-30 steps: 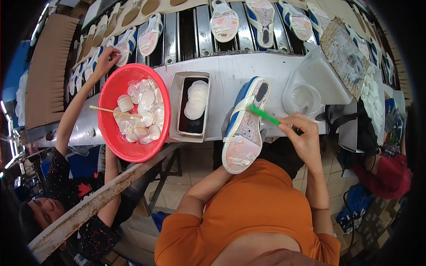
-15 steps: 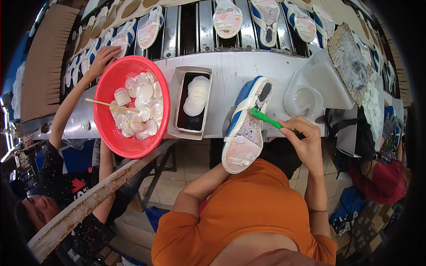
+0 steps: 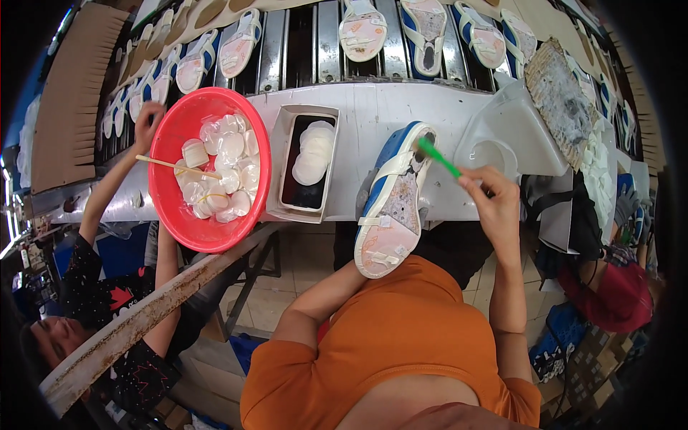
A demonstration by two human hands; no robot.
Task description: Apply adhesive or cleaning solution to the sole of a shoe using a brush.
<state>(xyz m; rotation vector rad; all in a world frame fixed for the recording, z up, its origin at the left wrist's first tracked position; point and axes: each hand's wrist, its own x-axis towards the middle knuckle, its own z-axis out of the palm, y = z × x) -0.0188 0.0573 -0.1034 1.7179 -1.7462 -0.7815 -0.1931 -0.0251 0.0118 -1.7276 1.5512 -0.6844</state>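
A sandal upper on a blue last [image 3: 389,211] is turned sole side up in front of me, its white straps folded over the pinkish insole. My left hand [image 3: 423,213], in a grey glove, grips it from beneath; most of that hand is hidden, with only bits of glove at the sides. Between the fingers of my right hand [image 3: 496,192] is a small green brush [image 3: 442,160], much like a toothbrush. Its head is at the far, narrow end of the sole, by a dark patch; whether it touches there I cannot tell.
Left on the white table stand a red basin [image 3: 261,193] of white discs with a stick, and a white box [image 3: 331,154] with stacked discs. A cut white plastic jug [image 3: 512,132] is right. Sandals line the roller conveyor [image 3: 331,50] beyond. A co-worker's hand [image 3: 148,123] is beside the basin.
My right hand has moved the green brush from the middle of the sole up to its far end. The co-worker's hand has drawn back from a sandal on the rollers.
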